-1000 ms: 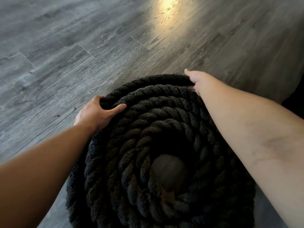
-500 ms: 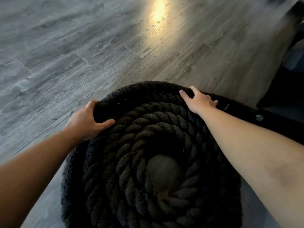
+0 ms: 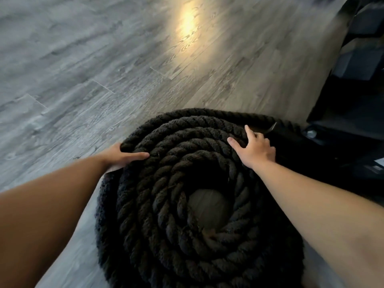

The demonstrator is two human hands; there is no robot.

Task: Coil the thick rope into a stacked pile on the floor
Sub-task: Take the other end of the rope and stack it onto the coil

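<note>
1. Rope [image 3: 187, 163]: coiled in stacked rings on the floor [image 3: 104, 69], lying under and between both hands. Bare floor shows through the centre hollow.
2. Left hand [image 3: 122, 157]: grips the outermost upper turn at the pile's left edge. The thumb lies across the top and the fingers curl round the outside, mostly hidden. Judged to be drawing that turn in tight against the stack.
3. Right hand [image 3: 255, 150]: lies flat on the top turns at the far right, fingers spread and straight, grasping nothing. Judged to be pressing the rings down so they do not spring up.
4. Beyond the right hand, the outer run leads toward a black frame [image 3: 342, 113]; its end cannot be made out.
5. Judgement: coiling is nearly complete; the last turn is yet to be seated.
</note>
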